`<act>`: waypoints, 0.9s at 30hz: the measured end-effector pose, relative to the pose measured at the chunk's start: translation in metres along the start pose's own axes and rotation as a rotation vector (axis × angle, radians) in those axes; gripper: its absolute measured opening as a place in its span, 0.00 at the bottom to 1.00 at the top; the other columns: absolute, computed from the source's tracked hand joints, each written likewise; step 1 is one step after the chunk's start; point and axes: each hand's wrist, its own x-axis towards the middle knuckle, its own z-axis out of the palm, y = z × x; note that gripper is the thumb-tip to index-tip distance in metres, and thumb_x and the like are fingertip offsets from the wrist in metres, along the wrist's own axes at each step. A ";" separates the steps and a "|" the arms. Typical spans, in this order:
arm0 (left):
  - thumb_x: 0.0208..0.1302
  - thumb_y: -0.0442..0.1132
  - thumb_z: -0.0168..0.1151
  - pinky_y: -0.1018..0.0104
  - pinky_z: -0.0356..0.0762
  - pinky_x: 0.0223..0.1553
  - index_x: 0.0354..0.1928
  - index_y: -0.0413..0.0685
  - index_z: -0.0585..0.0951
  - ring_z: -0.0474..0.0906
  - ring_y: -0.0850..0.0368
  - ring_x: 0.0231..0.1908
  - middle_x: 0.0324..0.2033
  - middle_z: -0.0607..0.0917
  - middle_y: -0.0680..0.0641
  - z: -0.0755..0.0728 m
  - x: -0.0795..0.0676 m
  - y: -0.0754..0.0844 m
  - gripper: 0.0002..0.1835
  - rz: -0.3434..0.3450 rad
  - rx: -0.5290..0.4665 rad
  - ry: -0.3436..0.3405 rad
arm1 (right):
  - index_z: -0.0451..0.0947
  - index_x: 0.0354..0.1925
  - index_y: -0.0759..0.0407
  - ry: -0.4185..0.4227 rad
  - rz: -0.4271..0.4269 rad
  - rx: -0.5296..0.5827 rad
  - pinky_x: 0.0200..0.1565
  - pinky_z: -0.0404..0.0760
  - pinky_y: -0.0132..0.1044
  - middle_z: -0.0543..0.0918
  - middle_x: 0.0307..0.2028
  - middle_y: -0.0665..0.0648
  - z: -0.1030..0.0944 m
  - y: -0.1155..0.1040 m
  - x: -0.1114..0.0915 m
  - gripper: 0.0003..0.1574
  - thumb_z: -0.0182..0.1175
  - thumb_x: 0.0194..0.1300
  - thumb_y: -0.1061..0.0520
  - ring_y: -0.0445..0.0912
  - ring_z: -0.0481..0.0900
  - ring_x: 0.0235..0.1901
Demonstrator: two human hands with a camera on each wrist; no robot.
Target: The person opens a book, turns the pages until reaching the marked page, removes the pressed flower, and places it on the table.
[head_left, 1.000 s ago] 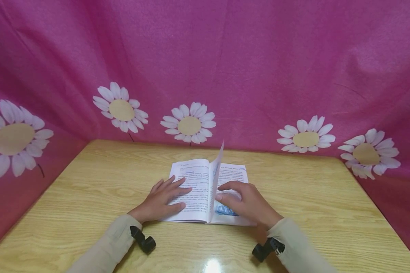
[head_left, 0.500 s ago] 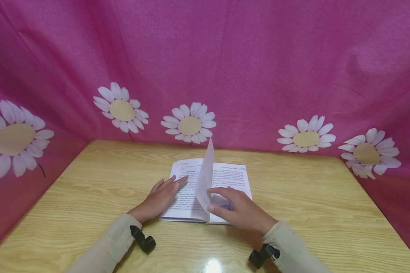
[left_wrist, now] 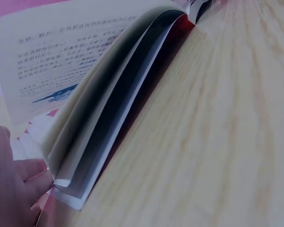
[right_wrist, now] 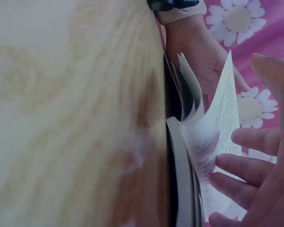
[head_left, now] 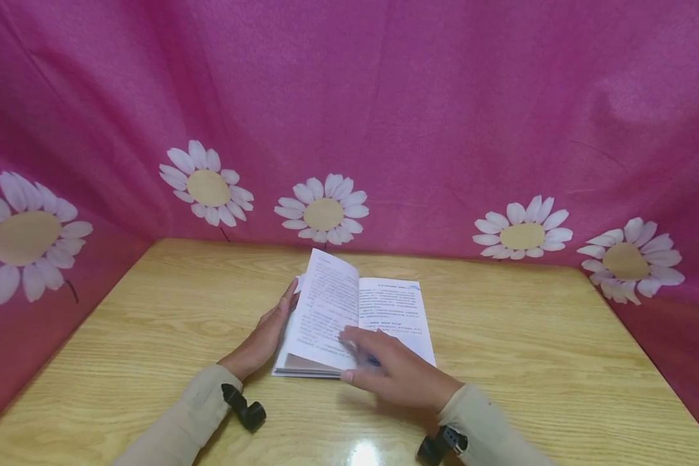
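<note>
So the whole backdrop is a bright magenta cloth (head_left: 419, 116) with soft creases running down it, wrapping round the far side plus both left and right, and a row of big white daisies (head_left: 323, 213) with yellow centres sits low along it. Up against that there's a pale yellowish wood-grain table (head_left: 524, 349), kinda shiny, with a bright white glare spot (head_left: 364, 454) bouncing off the near edge of the view.
</note>
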 end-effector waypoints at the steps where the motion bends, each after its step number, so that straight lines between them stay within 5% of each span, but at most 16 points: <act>1: 0.77 0.58 0.19 0.49 0.40 0.72 0.77 0.60 0.41 0.48 0.49 0.73 0.74 0.54 0.43 0.000 0.000 0.000 0.31 -0.007 -0.002 0.005 | 0.65 0.67 0.44 -0.001 -0.003 -0.004 0.63 0.67 0.42 0.71 0.63 0.46 0.001 -0.001 0.000 0.37 0.56 0.65 0.33 0.39 0.69 0.59; 16: 0.73 0.64 0.20 0.47 0.35 0.71 0.76 0.67 0.40 0.43 0.52 0.74 0.76 0.44 0.52 -0.002 -0.002 0.000 0.33 -0.049 -0.027 0.008 | 0.62 0.70 0.46 -0.077 -0.006 -0.053 0.71 0.44 0.51 0.58 0.73 0.49 0.009 -0.005 -0.002 0.42 0.53 0.65 0.30 0.45 0.50 0.73; 27: 0.75 0.62 0.22 0.44 0.38 0.71 0.76 0.60 0.48 0.43 0.48 0.74 0.76 0.45 0.46 -0.002 0.000 0.000 0.33 -0.038 0.026 0.006 | 0.66 0.68 0.47 -0.122 -0.020 -0.102 0.71 0.42 0.54 0.55 0.74 0.50 0.011 -0.004 -0.002 0.40 0.48 0.67 0.29 0.48 0.45 0.74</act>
